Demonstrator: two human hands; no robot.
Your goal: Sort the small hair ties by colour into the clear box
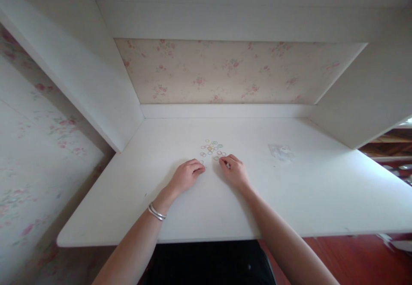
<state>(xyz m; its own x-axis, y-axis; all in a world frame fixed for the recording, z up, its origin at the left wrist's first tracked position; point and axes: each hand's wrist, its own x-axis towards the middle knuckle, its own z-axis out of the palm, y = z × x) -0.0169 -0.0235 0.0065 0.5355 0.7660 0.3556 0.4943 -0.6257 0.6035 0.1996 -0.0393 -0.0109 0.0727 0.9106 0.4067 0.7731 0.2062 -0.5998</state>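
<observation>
Several small thin rings that look like rubber bands [210, 148], in yellow, red and grey-green tones, lie in a loose cluster on the white desk [212, 216]. My left hand [187, 175] rests at the cluster's near left side, thumb and fingers pinched together close to a ring. On the other side, my right hand [235, 171] is closed with its fingertips down on the desk, beside the nearest rings at the right. What either pinch holds, if anything, is too small to make out. A silver bracelet [156, 212] circles my left wrist.
A clear plastic bag [281, 152] lies on the desk to the right of the rings. White side panels [96, 74] and an overhead shelf [225, 21] enclose the back, with floral wallpaper [219, 72] behind. The desk's front edge [209, 240] runs close to my lap.
</observation>
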